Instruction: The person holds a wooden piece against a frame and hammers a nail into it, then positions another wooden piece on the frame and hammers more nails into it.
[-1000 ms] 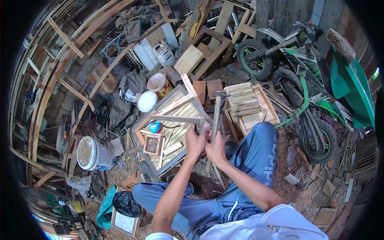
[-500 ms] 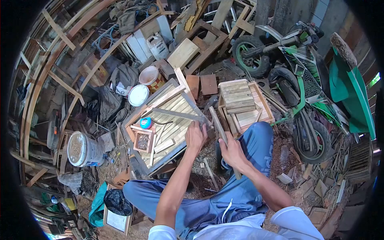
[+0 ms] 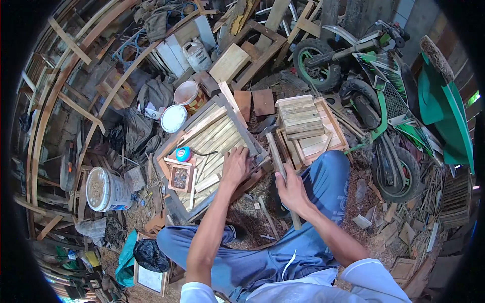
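Note:
My left hand [image 3: 236,166] rests over the right side of a grey-edged frame [image 3: 174,204] filled with pale wooden slats [image 3: 214,134]. Its fingers curl downward, and whatever lies under them is hidden. A wooden stick [image 3: 276,156] is gripped in my right hand [image 3: 293,192], slanting above my bent knee with its far end pointing away from me. On the slats sit a blue tape measure [image 3: 183,154] and a small wooden box [image 3: 181,178] of what look like nails. A dark strip [image 3: 206,153] extends from beside the tape measure.
Right of the frame, a slatted wooden piece [image 3: 300,118] sits on a shallow wooden box [image 3: 336,121]. Buckets [image 3: 174,118] stand behind the frame, and a larger bucket [image 3: 108,189] is at left. A green motorbike [image 3: 381,91] and a green wheelbarrow [image 3: 442,108] occupy the right. Wood scraps litter the floor.
My left hand has shifted left and slightly away from me, over the slats. The grey bar that lay across them under its fingers no longer shows there. The right hand keeps the stick nearly still.

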Demonstrator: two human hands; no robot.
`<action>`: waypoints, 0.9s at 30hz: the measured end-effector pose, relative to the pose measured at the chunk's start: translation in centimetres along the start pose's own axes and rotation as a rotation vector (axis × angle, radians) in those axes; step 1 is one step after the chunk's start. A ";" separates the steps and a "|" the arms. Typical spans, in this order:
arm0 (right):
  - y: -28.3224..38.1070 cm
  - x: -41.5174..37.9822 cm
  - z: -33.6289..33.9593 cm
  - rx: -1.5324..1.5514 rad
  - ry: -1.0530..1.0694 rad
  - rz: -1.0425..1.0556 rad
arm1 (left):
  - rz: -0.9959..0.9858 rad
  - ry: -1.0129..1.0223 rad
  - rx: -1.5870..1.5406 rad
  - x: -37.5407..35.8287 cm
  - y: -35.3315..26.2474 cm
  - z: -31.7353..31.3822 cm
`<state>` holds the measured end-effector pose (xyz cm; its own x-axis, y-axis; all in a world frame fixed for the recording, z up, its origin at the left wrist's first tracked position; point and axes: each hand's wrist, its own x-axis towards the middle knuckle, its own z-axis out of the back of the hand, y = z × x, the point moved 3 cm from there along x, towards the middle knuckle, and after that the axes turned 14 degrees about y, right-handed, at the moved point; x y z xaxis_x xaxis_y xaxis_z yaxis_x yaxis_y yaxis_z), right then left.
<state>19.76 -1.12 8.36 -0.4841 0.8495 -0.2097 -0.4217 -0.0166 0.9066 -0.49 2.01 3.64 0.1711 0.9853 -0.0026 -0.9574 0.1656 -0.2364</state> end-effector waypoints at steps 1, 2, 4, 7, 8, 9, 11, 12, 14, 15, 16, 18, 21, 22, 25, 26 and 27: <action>-0.4 0.0 -0.5 -0.013 -0.016 0.021 | 0.008 -0.017 -0.013 0.0 0.1 -0.2; -0.8 0.2 -0.8 -0.029 -0.032 0.042 | 0.016 -0.036 -0.027 0.0 0.0 -0.5; -1.5 0.5 -1.2 -0.045 0.013 -0.005 | 0.047 -0.068 -0.083 0.1 0.0 -1.2; -1.1 0.8 -1.2 -0.087 0.009 0.014 | 0.089 -0.115 -0.170 0.3 -0.1 -1.7; -0.8 0.9 -1.2 -0.103 -0.003 0.036 | 0.090 -0.134 -0.172 0.3 -0.1 -1.7; -0.8 1.1 -1.2 -0.128 -0.011 0.037 | 0.093 -0.151 -0.174 0.3 -0.2 -1.8; -1.1 1.6 -1.3 -0.179 -0.033 0.044 | 0.139 -0.173 -0.178 0.4 -0.6 -2.0; -1.2 1.7 -1.4 -0.177 -0.023 0.025 | 0.159 -0.186 -0.181 0.6 -0.7 -2.0; -1.6 1.7 -1.5 -0.177 -0.003 -0.013 | 0.184 -0.179 -0.169 1.0 -1.0 -2.2; -1.8 1.8 -1.7 -0.188 0.000 -0.019 | 0.198 -0.170 -0.165 0.9 -1.1 -2.4; -2.0 1.7 -1.9 -0.201 0.006 -0.026 | 0.210 -0.155 -0.180 0.8 -1.1 -2.5; -1.6 1.9 -2.0 -0.216 0.004 -0.018 | 0.230 -0.131 -0.205 0.9 -0.9 -2.5; -0.7 1.9 -2.0 -0.227 0.009 -0.012 | 0.239 -0.129 -0.232 0.9 -0.9 -2.3; -1.0 2.0 -2.3 -0.237 0.019 -0.030 | 0.237 -0.134 -0.231 0.8 -0.9 -2.3; -3.1 2.7 -3.2 -0.302 0.045 -0.075 | 0.239 -0.125 -0.223 0.7 -1.1 -2.0; -3.9 2.9 -3.5 -0.327 0.050 -0.089 | 0.235 -0.133 -0.220 0.8 -1.1 -1.8; -3.3 2.9 -3.3 -0.311 0.027 -0.062 | 0.233 -0.140 -0.219 0.9 -1.1 -1.8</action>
<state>17.23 -0.32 3.57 -0.4685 0.8397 -0.2747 -0.6631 -0.1287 0.7374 1.15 2.64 2.15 -0.0940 0.9944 0.0484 -0.8921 -0.0626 -0.4476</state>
